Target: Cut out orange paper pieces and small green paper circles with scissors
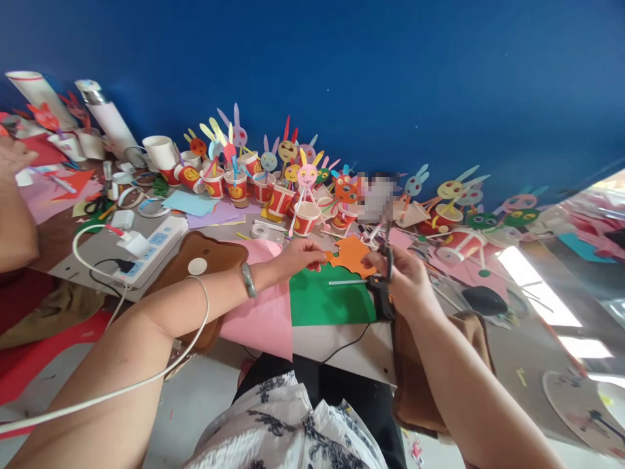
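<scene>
My left hand (299, 255) pinches the left edge of an orange paper shape (352, 255) and holds it up over the table. My right hand (407, 281) grips black-handled scissors (383, 277), whose blades meet the orange paper at its right side. Under both hands lie a green paper sheet (326, 301) with a thin white stick on it and a pink paper sheet (263, 314). A bracelet sits on my left wrist.
Several red-and-white paper cups with coloured paper rabbit figures (306, 195) line the table's back by the blue wall. A white power strip (153, 250) with a plug and white cable lies left. A brown cushion (208, 264), tape roll (260, 230) and another person's arm (17, 215) are nearby.
</scene>
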Demonstrator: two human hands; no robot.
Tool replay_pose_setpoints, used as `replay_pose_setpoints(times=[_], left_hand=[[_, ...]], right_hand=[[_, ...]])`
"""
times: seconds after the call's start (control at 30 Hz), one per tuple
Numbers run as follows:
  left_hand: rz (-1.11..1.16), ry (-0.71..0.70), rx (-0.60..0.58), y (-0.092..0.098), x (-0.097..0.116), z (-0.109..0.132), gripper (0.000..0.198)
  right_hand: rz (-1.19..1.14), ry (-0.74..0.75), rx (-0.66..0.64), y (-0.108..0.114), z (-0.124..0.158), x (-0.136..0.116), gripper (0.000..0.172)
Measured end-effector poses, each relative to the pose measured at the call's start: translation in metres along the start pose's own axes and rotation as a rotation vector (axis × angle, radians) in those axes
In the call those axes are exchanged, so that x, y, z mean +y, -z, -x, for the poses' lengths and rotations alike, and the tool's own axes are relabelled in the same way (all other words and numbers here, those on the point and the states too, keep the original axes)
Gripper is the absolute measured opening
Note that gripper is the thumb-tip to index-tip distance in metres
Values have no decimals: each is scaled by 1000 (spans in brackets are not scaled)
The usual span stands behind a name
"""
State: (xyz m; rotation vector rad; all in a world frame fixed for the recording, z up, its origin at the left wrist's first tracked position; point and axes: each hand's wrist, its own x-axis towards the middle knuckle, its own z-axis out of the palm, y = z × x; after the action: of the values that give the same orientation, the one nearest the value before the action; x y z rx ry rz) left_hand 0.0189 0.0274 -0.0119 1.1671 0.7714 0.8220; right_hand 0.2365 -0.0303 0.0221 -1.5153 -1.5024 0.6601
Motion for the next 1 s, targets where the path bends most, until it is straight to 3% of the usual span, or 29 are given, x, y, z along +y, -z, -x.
replay_pose_setpoints(times=[0.1,0.23,0.4,0.77,1.0], left_hand=[[39,28,44,6,-3,1,21],[70,29,75,8,-10,-2,19],[86,39,-19,0,-21,-5,15],[29,106,-61,-7,-27,7,10],[-119,27,-71,-6,-25,13,18]], right_hand=[[-119,8,-26,-37,0,7,33],[-251,-41,-39,-58,-2,32,28],[-274,-65,-103,-61,1,46,22],[-336,-92,-148,-64,15,43,22],[-394,-119,-161,-65,17,42,22]])
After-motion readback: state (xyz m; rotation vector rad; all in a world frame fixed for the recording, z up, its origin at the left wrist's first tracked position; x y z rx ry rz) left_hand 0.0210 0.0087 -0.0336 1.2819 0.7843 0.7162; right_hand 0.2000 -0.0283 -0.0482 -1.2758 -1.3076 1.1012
